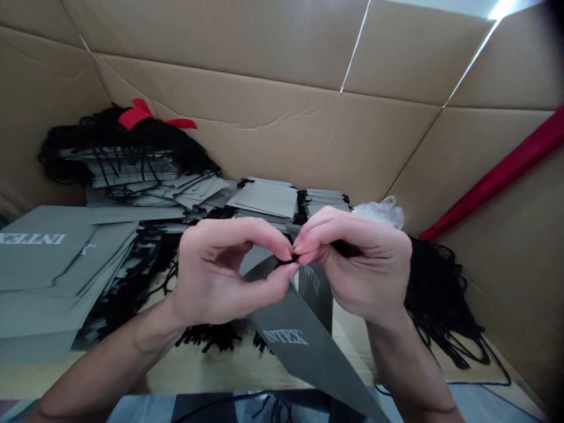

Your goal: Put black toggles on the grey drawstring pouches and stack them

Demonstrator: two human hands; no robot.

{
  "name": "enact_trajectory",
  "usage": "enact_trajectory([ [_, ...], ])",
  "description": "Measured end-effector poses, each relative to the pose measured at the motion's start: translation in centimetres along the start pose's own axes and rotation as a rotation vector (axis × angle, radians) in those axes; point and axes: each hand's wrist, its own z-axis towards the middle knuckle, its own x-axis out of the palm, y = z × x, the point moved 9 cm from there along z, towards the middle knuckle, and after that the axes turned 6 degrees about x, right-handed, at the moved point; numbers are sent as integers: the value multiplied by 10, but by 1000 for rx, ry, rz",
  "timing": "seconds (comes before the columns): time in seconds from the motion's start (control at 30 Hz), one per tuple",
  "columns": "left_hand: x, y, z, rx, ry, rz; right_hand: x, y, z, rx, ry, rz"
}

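Observation:
My left hand [220,273] and my right hand [365,261] meet fingertip to fingertip in the middle of the view. Both pinch a short dark piece of black cord [287,259], mostly covered by the fingers. Just below them a grey card [311,338] printed INTEX hangs tilted, running down toward the bottom edge. Its upper end lies at my fingertips; how the cord passes through it is hidden. Behind it is a second grey INTEX panel [318,288], partly covered by my right hand.
Grey INTEX cards [35,258] with black cord ends are piled at left. Behind them sits a stack topped with black cords [185,138] and a red strip [136,114]. Loose black cords [434,294] lie right, near a clear plastic bag [383,211]. Cardboard walls [264,88] enclose the table [211,373].

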Motion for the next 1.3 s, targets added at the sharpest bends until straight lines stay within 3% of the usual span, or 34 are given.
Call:
enact_trajectory([
  [0.3, -1, 7, 5, -85, -16, -86, 6, -3, -2, 51, -62, 45],
  [0.53, -2, 20, 1, -250, 50, -123, 4, -10, 0, 168, 57, 33],
  [0.67, -1, 24, 1, -275, 83, -71, -10, -11, 1, 246, -34, 227],
  [0.8, 3, 28, 1, -294, 80, -122, -6, -11, 4, 334, 30, 459],
  [0.93, 9, 31, -2, -335, 64, -255, -5, -11, 6, 314, -35, 557],
  [1.13, 21, 52, -20, -589, 19, -533, -1, -17, 5, 297, -131, 673],
  [1.3, 29, 60, -26, -657, -8, -660, -7, -22, 2, 291, -237, 678],
])
